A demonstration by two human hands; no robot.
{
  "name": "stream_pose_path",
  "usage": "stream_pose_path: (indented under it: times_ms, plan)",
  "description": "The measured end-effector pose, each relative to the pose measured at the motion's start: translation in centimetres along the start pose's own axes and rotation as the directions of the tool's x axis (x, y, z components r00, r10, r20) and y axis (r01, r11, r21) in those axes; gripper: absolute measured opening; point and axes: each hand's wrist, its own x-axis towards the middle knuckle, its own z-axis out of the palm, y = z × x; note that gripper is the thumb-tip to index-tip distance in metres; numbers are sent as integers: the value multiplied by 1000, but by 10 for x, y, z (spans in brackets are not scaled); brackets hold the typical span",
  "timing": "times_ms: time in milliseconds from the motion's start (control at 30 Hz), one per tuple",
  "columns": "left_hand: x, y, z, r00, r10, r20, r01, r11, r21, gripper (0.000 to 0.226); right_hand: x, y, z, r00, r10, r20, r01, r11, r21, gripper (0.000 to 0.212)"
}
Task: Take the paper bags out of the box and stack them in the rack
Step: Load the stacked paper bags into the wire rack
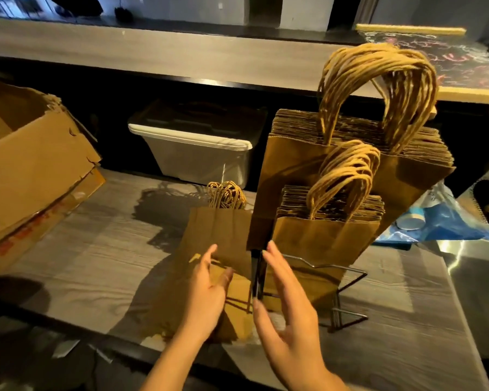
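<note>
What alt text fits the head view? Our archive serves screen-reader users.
Two open hands, left hand and right hand, reach toward a wire rack holding upright stacks of brown paper bags. More flat bags lie on the counter, a torn cardboard box at left.

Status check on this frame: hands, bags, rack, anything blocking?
Left hand open, over flat bags on counter. Right hand open beside rack. Two bag stacks upright in rack. Nothing blocking.
</note>
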Motion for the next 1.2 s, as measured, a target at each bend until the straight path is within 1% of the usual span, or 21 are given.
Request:
stream_pose_path:
  times_ms: [67,133,200,267,300,333,400,533,667,733,800,833,900,967,1033,1100,1200]
  plan:
    - [4,-14,-14,997,-60,-50,63,996,65,51,-2,-1,12,989,127,75,-137,979,153,69]
    - [5,-25,-25,990,-120,-67,128,983,130,51,-3,4,23,961,231,152,-258,946,196,63]
    - [4,-33,-33,985,-157,-74,165,978,124,52,-3,11,33,908,323,265,-368,919,141,61]
    - [0,-39,-37,980,-184,-73,191,976,104,53,-5,19,42,823,423,379,-473,880,44,68]
    - [0,-41,-37,979,-194,-69,200,975,99,53,-5,24,45,788,465,404,-506,863,-6,73]
    - [-1,-43,-38,976,-204,-71,211,973,95,54,-7,27,49,763,491,420,-520,853,-52,78]
    - [-1,-46,-38,972,-220,-77,227,970,88,54,-8,31,54,736,518,436,-534,840,-96,86]
    - [0,-45,-38,966,-232,-112,243,966,91,48,-6,33,59,695,554,458,-597,800,-61,89]
    - [0,-40,-38,968,-213,-132,220,975,37,45,-5,39,62,666,552,502,-614,788,-50,94]
    - [-2,-34,-37,970,-198,-138,199,980,-6,42,-3,42,59,644,555,526,-652,758,-2,91]
    - [-3,-29,-36,977,-159,-142,159,987,-15,40,-2,41,55,640,554,532,-665,746,23,84]
    - [-3,-27,-37,980,-136,-142,137,991,0,39,-3,41,55,640,553,534,-664,747,22,82]
    - [-4,-26,-36,985,-105,-139,110,993,30,35,-5,44,56,635,563,529,-647,761,-32,85]
    - [-6,-25,-34,988,-36,-149,55,991,125,28,-7,47,56,626,578,524,-647,760,-66,89]
    - [-11,-21,-31,980,62,-189,-9,963,268,25,-8,47,55,617,571,542,-649,759,-59,89]
    - [-12,-17,-30,969,135,-208,-53,933,355,24,-8,47,53,621,560,549,-648,760,-41,88]
    - [-10,-16,-27,969,173,-177,-89,911,402,20,-7,47,50,624,532,573,-635,772,-25,87]
